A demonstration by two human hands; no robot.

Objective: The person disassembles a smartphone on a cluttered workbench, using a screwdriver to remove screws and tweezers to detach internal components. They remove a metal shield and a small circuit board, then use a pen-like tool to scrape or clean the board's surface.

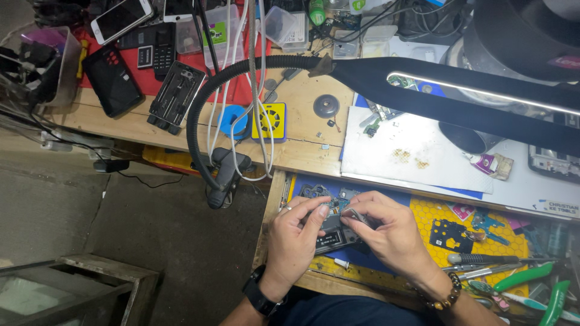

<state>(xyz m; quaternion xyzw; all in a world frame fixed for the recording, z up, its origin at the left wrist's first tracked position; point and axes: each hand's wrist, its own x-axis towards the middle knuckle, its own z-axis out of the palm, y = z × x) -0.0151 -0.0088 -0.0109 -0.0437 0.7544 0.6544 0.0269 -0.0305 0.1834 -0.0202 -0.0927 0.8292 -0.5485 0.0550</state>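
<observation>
**Mia:** Fingers of the left hand (296,232) are curled tight around a small dark phone part (334,234). See how the thumb presses on its top edge?

**Ben:** Yes. And the right hand (386,232)?

**Mia:** Its fingers are pinched shut on thin metal tweezers (355,215). The tips point down at the dark part, right by the left thumb.

**Ben:** Where is the part sitting?

**Mia:** Between both hands, just above a blue mat in an open drawer (281,193), under the edge of the wooden bench (302,115).

**Ben:** Is the work nearly done?

**Mia:** I think it is somewhere in the middle. The part looks open, with no cover on it, and more loose bits lie just behind the hands. I cannot tell how many pieces are already fixed, because the fingers hide most of it.

**Ben:** What else is around?

**Mia:** A yellow mat (483,220) with a black plate (450,234) on it sits to the right. Green-handled tools (522,278) and a screwdriver (477,259) lie near the right wrist. Up on the bench there is a white mat (411,151) with tiny gold bits, a bendy black lamp arm (202,102), a white phone (121,18), and a black phone case (113,80).
</observation>
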